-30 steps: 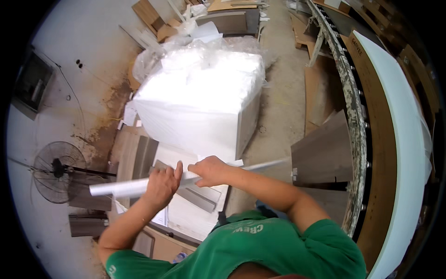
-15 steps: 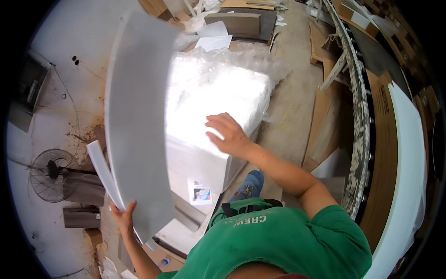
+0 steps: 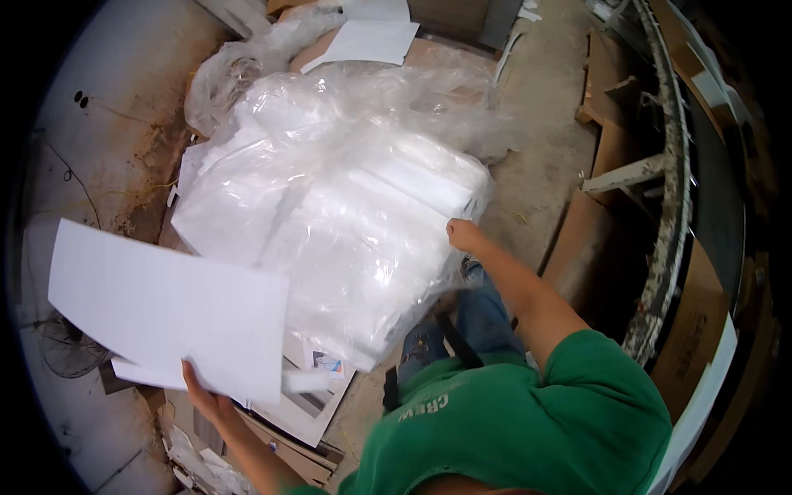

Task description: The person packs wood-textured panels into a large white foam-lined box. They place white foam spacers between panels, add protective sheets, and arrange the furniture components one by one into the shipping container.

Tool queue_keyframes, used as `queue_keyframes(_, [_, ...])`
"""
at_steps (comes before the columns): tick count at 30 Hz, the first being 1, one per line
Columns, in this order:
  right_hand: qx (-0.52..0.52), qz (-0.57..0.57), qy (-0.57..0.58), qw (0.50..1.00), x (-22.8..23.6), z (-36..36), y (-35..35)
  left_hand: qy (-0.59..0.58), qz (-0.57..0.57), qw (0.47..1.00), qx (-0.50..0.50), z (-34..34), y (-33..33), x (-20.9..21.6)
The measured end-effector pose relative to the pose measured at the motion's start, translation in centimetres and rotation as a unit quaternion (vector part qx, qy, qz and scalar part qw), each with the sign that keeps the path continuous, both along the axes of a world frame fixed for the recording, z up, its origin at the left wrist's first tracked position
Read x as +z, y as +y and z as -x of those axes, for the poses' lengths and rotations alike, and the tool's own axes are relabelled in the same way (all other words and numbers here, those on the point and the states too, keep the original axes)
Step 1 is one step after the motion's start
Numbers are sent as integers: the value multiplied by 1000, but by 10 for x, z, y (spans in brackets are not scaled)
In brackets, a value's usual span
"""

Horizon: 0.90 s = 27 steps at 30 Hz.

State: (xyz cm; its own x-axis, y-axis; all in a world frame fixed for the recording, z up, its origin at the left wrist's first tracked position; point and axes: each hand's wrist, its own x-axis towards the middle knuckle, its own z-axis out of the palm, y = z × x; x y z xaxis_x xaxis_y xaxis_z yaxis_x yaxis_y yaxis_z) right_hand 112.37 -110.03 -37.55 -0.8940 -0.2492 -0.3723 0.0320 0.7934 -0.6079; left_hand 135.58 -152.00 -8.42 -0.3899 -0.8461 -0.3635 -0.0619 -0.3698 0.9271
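My left hand (image 3: 208, 398) grips the lower edge of a white foam sheet (image 3: 169, 305), thumb over its face. A narrow white foam strip (image 3: 148, 374) sticks out from beneath the sheet, held along with it. Ahead lies a large bundle of white foam pieces (image 3: 355, 235) under clear plastic film (image 3: 309, 124). My right hand (image 3: 464, 235) is closed at the bundle's right edge, its fingers pinching the film; the fingertips are partly hidden.
Left stands a stained wall (image 3: 124, 148) with a fan (image 3: 70, 346) near it. A metal roller conveyor (image 3: 664, 247) runs along the right, with cardboard (image 3: 569, 264) beneath. White sheets (image 3: 367, 43) lie beyond the bundle. Below the bundle is a printed sheet (image 3: 326, 363).
The foam sheet has swung down from upright to nearly level at the left. My right hand has moved right and closed at the film's edge. The view has shifted, showing more of the bundle.
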Motion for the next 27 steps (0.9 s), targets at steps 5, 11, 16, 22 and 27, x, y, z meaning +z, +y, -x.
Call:
queue_keyframes(5, [87,3,-108,990,-130,60,-12,-137,49,986,84,16,113,10])
queue_keyframes(11, [-12,-59,-159,985,-157,150,21,-195,-22,966,167,40,173,15])
queue_keyframes(16, [-163,-45,66,983,-105,216,73,-222,-31,947,231,64,197,-2])
queue_keyframes(22, [118,-112,64,985,-82,168,74,-143,-75,965,209,60,220,-14])
queue_keyframes(27, [104,-216,-128,962,-54,160,51,-79,-95,964,235,39,225,-22])
